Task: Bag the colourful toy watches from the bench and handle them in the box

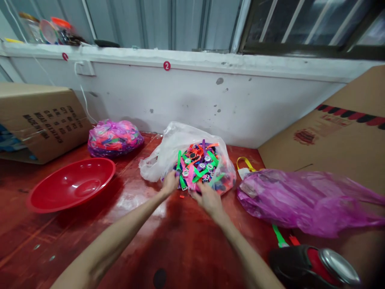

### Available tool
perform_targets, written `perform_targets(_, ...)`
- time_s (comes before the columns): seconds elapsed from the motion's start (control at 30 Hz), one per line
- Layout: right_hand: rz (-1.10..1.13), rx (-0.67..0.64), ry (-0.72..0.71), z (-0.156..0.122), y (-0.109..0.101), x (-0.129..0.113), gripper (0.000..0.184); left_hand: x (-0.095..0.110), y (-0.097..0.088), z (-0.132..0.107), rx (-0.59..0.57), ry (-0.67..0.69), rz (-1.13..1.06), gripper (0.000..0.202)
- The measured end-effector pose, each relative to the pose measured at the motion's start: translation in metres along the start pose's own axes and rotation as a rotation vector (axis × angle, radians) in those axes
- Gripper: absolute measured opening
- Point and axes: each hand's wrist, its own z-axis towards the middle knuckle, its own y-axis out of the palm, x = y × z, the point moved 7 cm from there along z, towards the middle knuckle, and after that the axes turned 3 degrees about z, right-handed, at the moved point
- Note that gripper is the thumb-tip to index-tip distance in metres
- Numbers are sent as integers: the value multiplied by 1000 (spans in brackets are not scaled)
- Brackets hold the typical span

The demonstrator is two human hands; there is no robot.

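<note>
Fingers of the left hand bent and bunched narrow at the near left edge of the heap; a purple bit shows at their tips, gripped or merely touched, cannot tell. Fingers of the right hand curled at the near edge, blurred; grip likewise unclear.

Handling note (judgement): step looks like picking through the heap. Best worked one piece at a time, pinched close to the dial and eased out toward the body, since the crossed straps may snag. Keep thin film out of the pinch, or the bag could drag and spill.

Position, near to far: small orange piece on the red table, between the hands, just short of the heap. Toy watches next, directly beyond the fingertips; exact contact not resolved. White plastic bag holds them, loose film rising behind and left. Wall beyond.
</note>
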Motion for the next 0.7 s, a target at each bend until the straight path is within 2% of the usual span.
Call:
perform_targets(0.03, -5, 14, 24, 14, -19, 2, 27, 12, -7, 13, -15, 4, -68, 23)
perform_targets(0.1, -73, 130, 116, 39, -56, 6, 33, 39, -20, 38, -46, 36, -195, 31)
perform_targets(0.17, -116, 252, 155, 51, -76, 4, 37, 59, -32, 55, -41, 77, -278, 37)
perform_targets(0.2, -119, 274, 139, 53, -74, 0, 37, 63, -37, 59, -20, 89, -298, 37)
perform_targets(0.27, -106, 212, 58, 50, -49, -13, 37, 60, -46, 55, 58, 87, -295, 35)
perform_targets(0.33, -100, 78, -30, 42, -5, -28, 42, 42, -52, 40, 168, 63, -257, 33)
perform_targets(0.43, -92, -5, -74, 36, 53, -49, 67, -1, -61, 11, 354, 29, -155, 34)
perform_targets(0.53, -79, -20, -93, 49, 84, -66, 77, -44, -68, -1, 507, -5, 112, 55)
perform_targets(0.6, -108, -10, -142, 66, 91, -75, 69, -70, -63, 10, 437, -42, 215, 63)
perform_targets(0.7, -162, 17, -265, 97, 88, -79, 36, -100, -46, 35, 179, -53, 129, 45)
